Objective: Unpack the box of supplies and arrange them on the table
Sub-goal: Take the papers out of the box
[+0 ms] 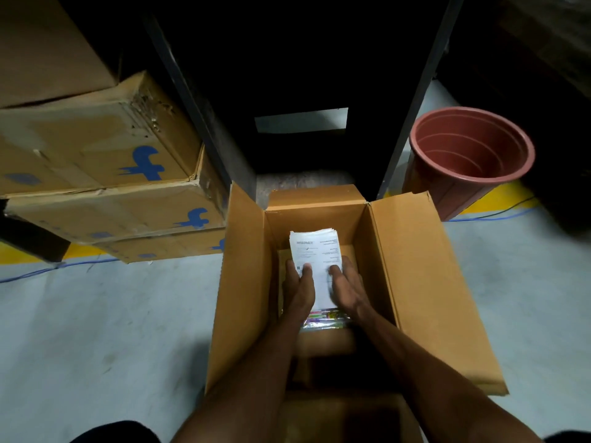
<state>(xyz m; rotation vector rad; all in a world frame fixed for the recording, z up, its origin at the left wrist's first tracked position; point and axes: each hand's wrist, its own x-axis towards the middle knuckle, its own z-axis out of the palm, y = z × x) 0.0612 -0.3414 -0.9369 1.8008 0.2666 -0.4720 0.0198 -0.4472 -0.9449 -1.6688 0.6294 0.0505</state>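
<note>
left hand (299, 287) – grips the paper stack's left edge, thumb on top | paper stack (315, 266) – inside open box (412, 282), long axis pointing away, between both hands | right hand (347, 289) – fingers curled round right edge

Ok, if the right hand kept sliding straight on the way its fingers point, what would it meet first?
Probably the far wall of the open cardboard box. The right hand grips the stack of white papers, fingers pointing away from the person along the stack's right edge. Depth inside the box is hard to judge.
</note>
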